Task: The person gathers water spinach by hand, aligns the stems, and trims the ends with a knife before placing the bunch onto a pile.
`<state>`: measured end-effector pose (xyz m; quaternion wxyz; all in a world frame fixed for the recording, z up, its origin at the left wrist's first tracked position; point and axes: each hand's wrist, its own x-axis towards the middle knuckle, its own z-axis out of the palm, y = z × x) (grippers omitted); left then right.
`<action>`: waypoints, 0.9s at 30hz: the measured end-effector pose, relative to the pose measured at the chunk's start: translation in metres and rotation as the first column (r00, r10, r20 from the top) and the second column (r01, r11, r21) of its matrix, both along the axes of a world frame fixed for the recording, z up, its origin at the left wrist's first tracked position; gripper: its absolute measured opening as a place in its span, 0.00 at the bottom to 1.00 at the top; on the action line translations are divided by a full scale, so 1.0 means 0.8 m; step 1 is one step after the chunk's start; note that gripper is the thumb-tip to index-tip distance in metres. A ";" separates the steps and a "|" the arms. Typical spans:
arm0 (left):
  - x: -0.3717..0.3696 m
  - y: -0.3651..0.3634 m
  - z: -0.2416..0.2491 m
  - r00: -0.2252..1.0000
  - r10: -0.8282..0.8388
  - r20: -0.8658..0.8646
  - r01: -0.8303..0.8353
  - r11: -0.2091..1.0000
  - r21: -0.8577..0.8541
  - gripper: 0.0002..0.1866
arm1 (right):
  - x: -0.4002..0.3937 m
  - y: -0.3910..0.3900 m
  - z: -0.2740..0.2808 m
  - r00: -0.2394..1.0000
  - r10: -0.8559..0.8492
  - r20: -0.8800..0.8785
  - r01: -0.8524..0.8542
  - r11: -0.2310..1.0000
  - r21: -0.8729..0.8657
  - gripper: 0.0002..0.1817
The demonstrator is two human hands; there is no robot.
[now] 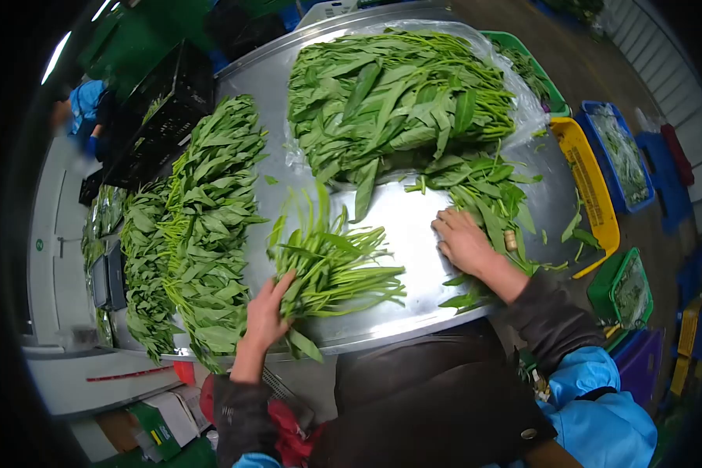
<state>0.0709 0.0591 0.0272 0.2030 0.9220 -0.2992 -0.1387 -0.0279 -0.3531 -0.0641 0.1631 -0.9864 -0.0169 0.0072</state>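
My left hand (267, 316) is closed round the leafy end of a loose bunch of water spinach (339, 273), whose pale green stems fan out to the right over the metal table. To the right, my right hand (466, 243) rests low by the tabletop with its fingers out, and I see nothing in it. It is beside a small heap of loose water spinach (483, 187). Behind both hands lies a large pile of water spinach (398, 101) on clear plastic sheeting (534, 117).
Rows of bunched greens (210, 226) line the left side of the metal table (429, 292). Black crates (164, 109) stand behind them, near another person (90, 109). On the right are a yellow crate (589, 187), a blue crate (616, 156) and a green crate (628, 288).
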 end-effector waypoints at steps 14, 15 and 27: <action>0.022 -0.003 0.050 0.995 0.098 0.017 -0.087 0.939 -0.332 0.56 | 0.010 0.087 0.042 0.984 -0.157 -0.087 0.179 0.845 0.504 0.10; 0.012 -0.017 0.046 0.994 0.106 0.013 -0.095 0.939 -0.331 0.56 | 0.024 0.106 0.047 0.982 -0.146 -0.120 0.188 0.841 0.507 0.12; -0.021 -0.085 -0.110 0.859 0.294 0.419 -0.321 0.947 -0.006 0.29 | 0.087 0.134 -0.025 0.937 0.215 -0.277 0.038 0.724 0.689 0.18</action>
